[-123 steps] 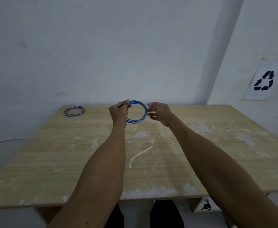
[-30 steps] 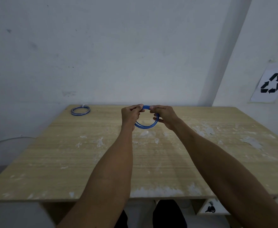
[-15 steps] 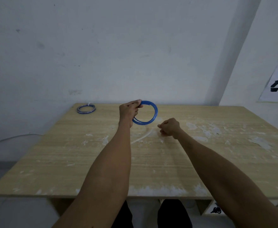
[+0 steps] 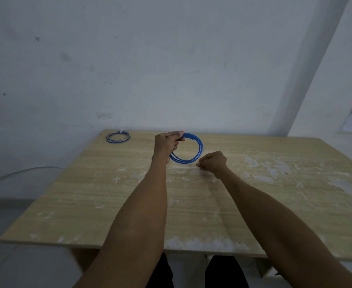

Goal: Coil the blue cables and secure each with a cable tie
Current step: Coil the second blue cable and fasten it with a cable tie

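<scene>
Since the frame a second back, I note that the right hand [image 4: 213, 162] has let go of the coil and dropped to the tabletop; the left hand [image 4: 167, 144] alone carries it now. Compared with half a second ago, the positions are nearly unchanged.

I read the left hand as closed on the blue round cable coil [image 4: 188, 148], with thumb and fingers pinched over the coil's upper left arc. The coil hangs upright in the air above the far middle of the pale wooden table [image 4: 108, 196], its lower arc clear of the surface.

The right hand rests low on the table just right of and below the coil, apart from it. Its fingers are curled in, with the fingertips [image 4: 200, 165] pressed together at the surface. A pale blur lies on the wood just left of those fingertips; I cannot tell whether the hand has hold of anything there.

A second blue cable coil [image 4: 117, 137], already bound by a white cable tie [image 4: 121, 131] at its far edge, lies flat at the table's far left corner, well apart from both hands.
</scene>
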The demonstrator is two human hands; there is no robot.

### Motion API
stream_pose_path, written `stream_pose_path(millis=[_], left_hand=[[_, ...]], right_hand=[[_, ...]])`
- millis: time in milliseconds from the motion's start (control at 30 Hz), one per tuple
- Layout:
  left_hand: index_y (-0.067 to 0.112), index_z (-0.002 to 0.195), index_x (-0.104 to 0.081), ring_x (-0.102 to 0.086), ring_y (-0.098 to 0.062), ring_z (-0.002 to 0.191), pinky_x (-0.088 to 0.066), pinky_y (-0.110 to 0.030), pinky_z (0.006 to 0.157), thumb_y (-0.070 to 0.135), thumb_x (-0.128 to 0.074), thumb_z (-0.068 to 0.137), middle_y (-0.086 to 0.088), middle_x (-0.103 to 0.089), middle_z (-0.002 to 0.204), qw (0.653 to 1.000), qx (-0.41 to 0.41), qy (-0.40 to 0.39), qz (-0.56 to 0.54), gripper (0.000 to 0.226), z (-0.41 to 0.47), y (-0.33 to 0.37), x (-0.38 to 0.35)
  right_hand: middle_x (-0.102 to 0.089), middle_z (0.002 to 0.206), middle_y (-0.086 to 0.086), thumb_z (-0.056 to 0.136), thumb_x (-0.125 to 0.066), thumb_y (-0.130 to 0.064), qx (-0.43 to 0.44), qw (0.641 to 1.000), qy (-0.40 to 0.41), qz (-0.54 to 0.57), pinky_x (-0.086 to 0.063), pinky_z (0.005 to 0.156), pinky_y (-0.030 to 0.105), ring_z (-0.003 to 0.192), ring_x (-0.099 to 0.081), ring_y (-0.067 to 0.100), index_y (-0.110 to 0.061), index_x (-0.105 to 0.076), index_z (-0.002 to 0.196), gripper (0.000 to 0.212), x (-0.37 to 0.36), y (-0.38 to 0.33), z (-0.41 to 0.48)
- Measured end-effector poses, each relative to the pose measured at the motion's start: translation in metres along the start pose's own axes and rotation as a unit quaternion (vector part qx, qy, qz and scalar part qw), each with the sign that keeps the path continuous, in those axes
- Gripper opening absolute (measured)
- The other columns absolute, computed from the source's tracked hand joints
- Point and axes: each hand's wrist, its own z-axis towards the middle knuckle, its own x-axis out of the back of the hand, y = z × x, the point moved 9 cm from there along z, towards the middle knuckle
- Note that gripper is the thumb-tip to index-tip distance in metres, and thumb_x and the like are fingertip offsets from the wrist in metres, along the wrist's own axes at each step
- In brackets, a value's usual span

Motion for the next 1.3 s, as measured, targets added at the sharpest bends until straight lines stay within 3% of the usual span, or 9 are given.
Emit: stream_pose_path(millis=[67,233,467,600,700,967,1100,1300], left_hand=[[-0.003,0.101,-0.077,-0.042,-0.005,0.045,-0.035,-0.015,0.043,0.010,-0.075,0.088,-0.017,-0.074,0.080,1.000,0.004,-0.007,0.007,0.019,0.001,-0.001,-0.001],[-0.001,0.099,-0.078,-0.040,-0.007,0.046,-0.033,-0.016,0.043,0.012,-0.077,0.087,-0.017,-0.074,0.079,0.999,0.021,-0.031,0.018,0.018,0.000,-0.007,-0.012],[0.002,0.094,-0.079,-0.040,-0.006,0.045,-0.031,-0.018,0.043,0.009,-0.077,0.087,-0.016,-0.074,0.076,0.998,0.035,-0.057,0.013,0.011,-0.008,-0.011,-0.032],[0.004,0.093,-0.080,-0.041,-0.006,0.047,-0.034,-0.019,0.045,0.012,-0.077,0.087,-0.013,-0.074,0.075,0.998,0.028,-0.056,0.033,0.010,-0.011,-0.009,-0.041],[0.002,0.094,-0.079,-0.041,-0.006,0.044,-0.033,-0.017,0.044,0.009,-0.076,0.087,-0.016,-0.074,0.073,0.996,0.027,-0.068,0.042,0.010,-0.014,-0.012,-0.048],[0.004,0.094,-0.079,-0.045,-0.004,0.042,-0.036,-0.019,0.047,0.011,-0.075,0.088,-0.017,-0.074,0.076,0.994,0.015,-0.060,0.086,0.010,-0.020,-0.014,-0.056],[0.004,0.097,-0.079,-0.045,-0.003,0.043,-0.036,-0.018,0.047,0.012,-0.074,0.089,-0.014,-0.075,0.076,0.994,-0.002,-0.049,0.101,0.013,-0.019,-0.012,-0.055],[0.004,0.099,-0.080,-0.043,-0.006,0.047,-0.037,-0.020,0.049,0.013,-0.075,0.088,-0.016,-0.075,0.079,0.993,-0.002,-0.051,0.109,0.015,-0.019,-0.017,-0.057]], right_hand=[[-0.073,0.082,0.018,0.069,-0.089,0.003,-0.037,0.994,0.013,0.102,-0.062,0.062,0.027,0.067,-0.070,0.023,0.002,-0.077,0.091,0.025,0.012,-0.002,0.001],[-0.074,0.087,0.024,0.069,-0.086,0.009,-0.040,0.951,0.040,0.304,-0.063,0.067,0.031,0.072,-0.075,0.028,0.000,-0.067,0.105,0.042,0.042,-0.022,0.005],[-0.073,0.088,0.026,0.075,-0.079,0.014,0.008,0.910,0.005,0.414,-0.064,0.078,0.034,0.076,-0.076,0.029,0.008,-0.065,0.090,0.022,0.055,-0.040,0.003],[-0.075,0.081,0.016,0.082,-0.079,0.001,-0.007,0.916,-0.028,0.400,-0.060,0.064,0.023,0.069,-0.075,0.021,0.009,-0.071,0.089,0.014,0.050,-0.042,0.000],[-0.074,0.078,0.011,0.086,-0.079,-0.015,-0.006,0.944,-0.072,0.321,-0.059,0.059,0.025,0.066,-0.072,0.022,0.003,-0.072,0.089,0.020,0.042,-0.050,-0.007],[-0.073,0.073,0.012,0.081,-0.084,-0.021,0.043,0.976,-0.027,0.214,-0.063,0.064,0.031,0.059,-0.070,0.020,-0.002,-0.073,0.085,0.022,0.047,-0.056,-0.006],[-0.072,0.079,0.012,0.089,-0.077,-0.024,0.041,0.975,-0.050,0.215,-0.063,0.069,0.033,0.062,-0.070,0.021,-0.003,-0.075,0.086,0.021,0.044,-0.057,-0.007],[-0.071,0.091,0.016,0.101,-0.060,-0.028,0.015,0.978,-0.073,0.196,-0.060,0.061,0.029,0.070,-0.072,0.027,0.002,-0.071,0.100,0.032,0.040,-0.051,-0.005]])
